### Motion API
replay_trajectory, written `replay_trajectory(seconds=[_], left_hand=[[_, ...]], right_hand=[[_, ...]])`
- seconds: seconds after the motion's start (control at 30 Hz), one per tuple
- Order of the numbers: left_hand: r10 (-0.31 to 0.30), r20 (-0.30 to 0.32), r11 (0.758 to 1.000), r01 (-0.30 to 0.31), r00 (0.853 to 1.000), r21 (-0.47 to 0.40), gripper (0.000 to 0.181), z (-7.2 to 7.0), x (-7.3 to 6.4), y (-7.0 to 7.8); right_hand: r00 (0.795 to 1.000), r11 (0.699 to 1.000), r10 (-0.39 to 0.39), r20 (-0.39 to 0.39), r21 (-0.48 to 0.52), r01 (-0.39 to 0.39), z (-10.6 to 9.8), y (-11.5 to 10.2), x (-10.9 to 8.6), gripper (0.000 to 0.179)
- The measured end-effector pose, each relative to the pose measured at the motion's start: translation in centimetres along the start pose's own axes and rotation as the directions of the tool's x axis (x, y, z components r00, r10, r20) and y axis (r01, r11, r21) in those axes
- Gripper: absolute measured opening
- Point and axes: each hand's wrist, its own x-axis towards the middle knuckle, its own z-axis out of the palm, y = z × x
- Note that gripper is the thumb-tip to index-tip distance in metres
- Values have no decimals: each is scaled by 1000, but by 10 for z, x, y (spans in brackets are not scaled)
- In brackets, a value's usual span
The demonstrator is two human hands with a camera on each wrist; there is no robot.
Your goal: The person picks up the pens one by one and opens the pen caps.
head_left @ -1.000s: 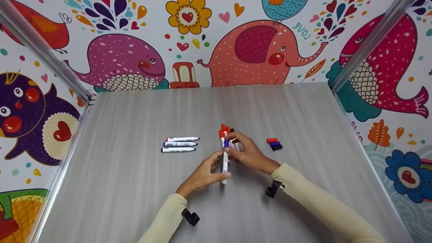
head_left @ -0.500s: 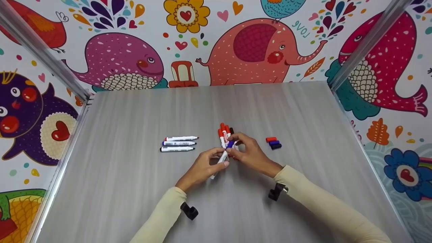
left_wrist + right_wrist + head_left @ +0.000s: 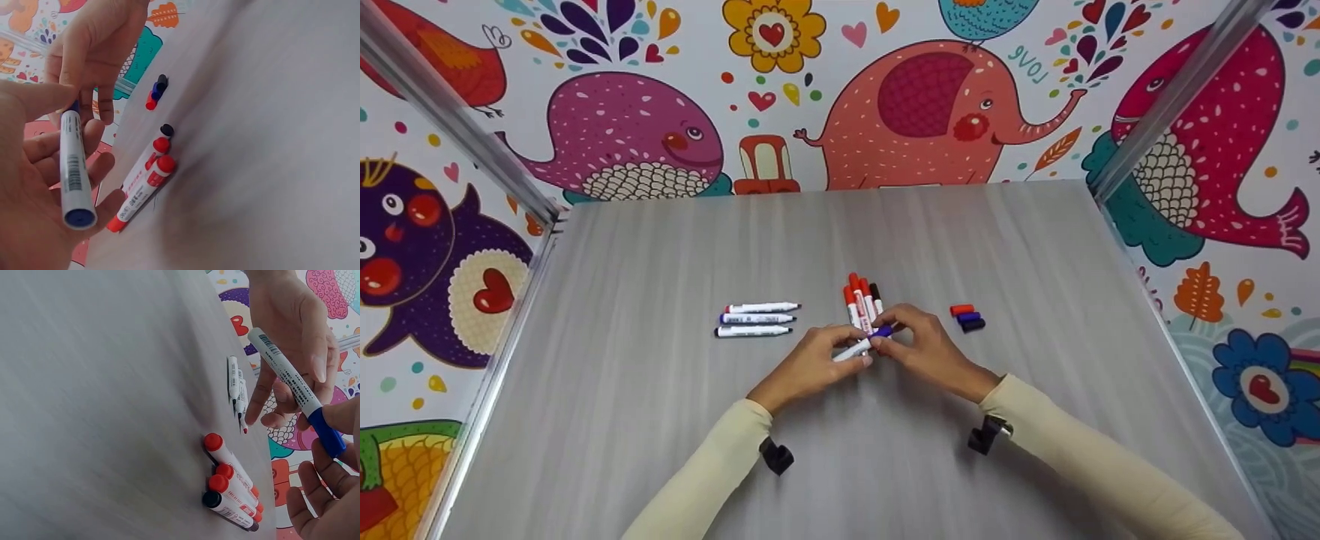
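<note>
A white marker [image 3: 852, 350] with a blue cap [image 3: 326, 433] is held in the air between both hands, tilted up to the right in the head view. My left hand [image 3: 804, 367] holds the white barrel, its thumb on one side and the fingers behind. The blue cap is pinched between thumb and fingers of my right hand [image 3: 934, 351]. Just beyond the hands lie several capped markers [image 3: 858, 298], red ones and a black one, close together on the table. Their near ends are partly hidden by the hands and the held marker.
Three uncapped white markers [image 3: 756, 319] lie side by side to the left, tips facing right. Three loose caps, a red cap [image 3: 961, 309], a blue cap [image 3: 969, 318] and a black cap [image 3: 973, 326], lie to the right. Patterned walls bound the grey table [image 3: 660, 255].
The held marker has turned from nearly upright in the head view to a slant, its capped end swinging right and its plain end left. Both hands stay on it; the loose things have not moved.
</note>
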Motion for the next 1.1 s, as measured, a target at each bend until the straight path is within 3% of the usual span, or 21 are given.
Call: replay_trajectory(seconds=[0.3,0.57,0.7,0.87,1.1], left_hand=[[60,6,987,-60,998,146,29,3,8,2],[147,8,936,-142,989,322,21,5,12,10],[233,-4,887,-210,973,412,18,8,14,10],[350,-14,797,-290,937,530,16,12,15,10],[392,2,702,-300,920,646,18,15,13,16]], right_hand=[[1000,999,27,10,-38,-26,-4,4,-9,18],[999,999,26,23,-41,-25,-4,8,-11,11],[999,999,12,44,-53,-10,-6,9,-12,8],[997,998,12,80,-61,-8,-9,8,-13,8],[994,999,19,110,-46,-14,-11,7,-13,8]])
